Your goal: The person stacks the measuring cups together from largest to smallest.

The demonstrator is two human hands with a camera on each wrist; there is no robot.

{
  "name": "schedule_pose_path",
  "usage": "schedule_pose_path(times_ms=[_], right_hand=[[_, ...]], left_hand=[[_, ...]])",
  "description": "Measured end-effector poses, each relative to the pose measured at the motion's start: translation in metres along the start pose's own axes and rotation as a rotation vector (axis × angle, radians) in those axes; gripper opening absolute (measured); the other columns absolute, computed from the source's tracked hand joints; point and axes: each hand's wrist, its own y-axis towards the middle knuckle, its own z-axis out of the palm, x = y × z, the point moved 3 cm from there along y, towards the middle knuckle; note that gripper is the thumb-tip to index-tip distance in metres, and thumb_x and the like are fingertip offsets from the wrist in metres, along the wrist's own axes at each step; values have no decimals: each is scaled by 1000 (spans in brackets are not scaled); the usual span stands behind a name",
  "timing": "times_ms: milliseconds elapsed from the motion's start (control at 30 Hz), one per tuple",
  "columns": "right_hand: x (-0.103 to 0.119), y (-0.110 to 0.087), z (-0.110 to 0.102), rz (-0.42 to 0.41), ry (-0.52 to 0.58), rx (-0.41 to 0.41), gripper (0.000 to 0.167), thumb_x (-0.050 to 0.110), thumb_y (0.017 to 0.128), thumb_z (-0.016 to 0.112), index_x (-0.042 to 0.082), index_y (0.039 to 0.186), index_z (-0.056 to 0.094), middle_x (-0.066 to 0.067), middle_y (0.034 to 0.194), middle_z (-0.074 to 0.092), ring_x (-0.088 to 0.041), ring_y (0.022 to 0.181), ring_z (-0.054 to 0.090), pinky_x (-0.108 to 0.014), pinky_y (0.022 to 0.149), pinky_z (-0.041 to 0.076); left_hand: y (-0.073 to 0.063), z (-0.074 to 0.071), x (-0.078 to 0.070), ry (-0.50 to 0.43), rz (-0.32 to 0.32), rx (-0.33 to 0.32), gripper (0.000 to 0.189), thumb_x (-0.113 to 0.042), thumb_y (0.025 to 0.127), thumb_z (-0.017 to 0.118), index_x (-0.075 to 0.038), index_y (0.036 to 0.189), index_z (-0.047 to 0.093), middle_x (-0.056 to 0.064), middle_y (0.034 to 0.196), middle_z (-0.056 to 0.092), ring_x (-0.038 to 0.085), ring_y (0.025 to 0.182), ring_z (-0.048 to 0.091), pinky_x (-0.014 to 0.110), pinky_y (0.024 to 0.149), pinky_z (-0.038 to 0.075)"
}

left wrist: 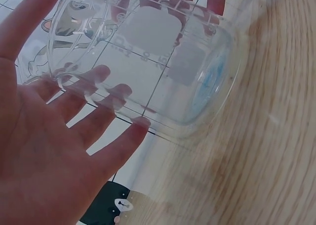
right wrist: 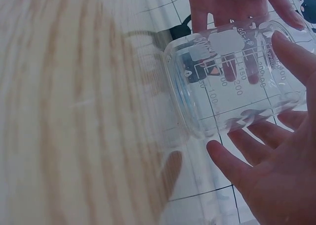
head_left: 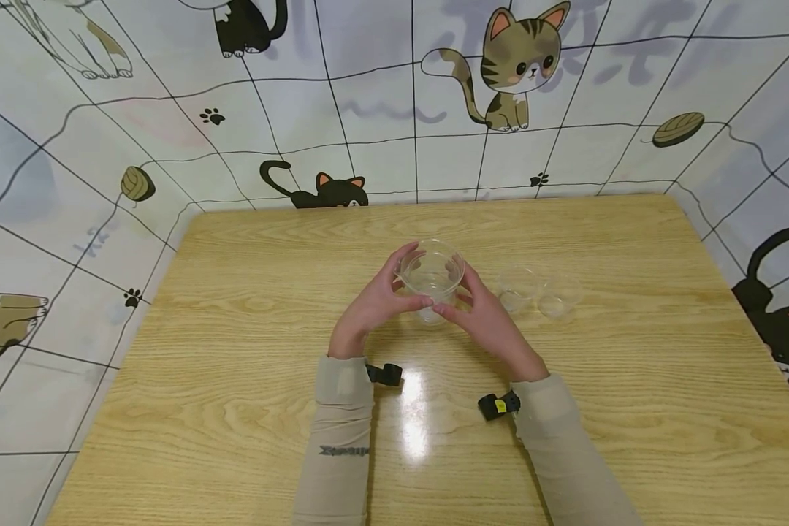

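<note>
A clear glass beaker [head_left: 432, 274] with printed volume marks is upright between both hands near the table's middle. My left hand [head_left: 376, 298] holds its left side, fingers round the wall and thumb at the front. From the right, my right hand [head_left: 489, 318] grips it the same way, the thumbs almost meeting. In the right wrist view, white numbers and a pale patch show on the beaker [right wrist: 237, 94]. Extra curved lines show near the rim of the beaker [left wrist: 148, 71] in the left wrist view; I cannot tell whether another vessel is nested inside, or whether the base touches the table.
Right of the hands, two smaller clear glass vessels, a left one [head_left: 514, 299] and a right one [head_left: 556, 303], stand close together on the wooden table [head_left: 237, 351]. A white wall [head_left: 381, 109] with cat drawings borders the table's back edge.
</note>
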Motion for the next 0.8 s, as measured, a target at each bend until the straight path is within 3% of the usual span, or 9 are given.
schedule_pose_path(times_ms=[267, 433, 600, 800], right_hand=[[28, -11, -3, -21, 27, -15, 85, 33, 82, 64, 25, 144, 6, -9, 144, 24, -33, 122, 36, -46, 94, 35], [30, -11, -5, -26, 25, -22, 84, 32, 82, 64, 24, 144, 8, -10, 142, 26, -34, 121, 38, -47, 91, 39], [22, -8, -5, -64, 44, -32, 85, 31, 81, 66, 22, 144, 10, -9, 140, 29, -29, 122, 36, -45, 94, 36], [-1, 2, -5, -119, 27, -87, 87, 37, 79, 66, 29, 143, 8, -2, 140, 31, -15, 124, 34, -36, 95, 37]], left_hand=[[1, 1, 0, 47, 21, 1, 88, -4, 74, 72, -5, 141, 14, 13, 142, 26, 32, 127, 29, 48, 102, 22], [1, 2, 1, 48, 9, 6, 91, -5, 74, 72, -8, 142, 12, 11, 144, 21, 30, 128, 26, 47, 101, 22], [1, 4, 6, 48, -11, 10, 91, -7, 74, 72, -14, 143, 12, 9, 146, 16, 33, 129, 22, 49, 101, 22], [2, 5, 11, 39, -49, -15, 93, -10, 74, 73, -17, 143, 11, 8, 144, 19, 32, 124, 30, 49, 98, 28]])
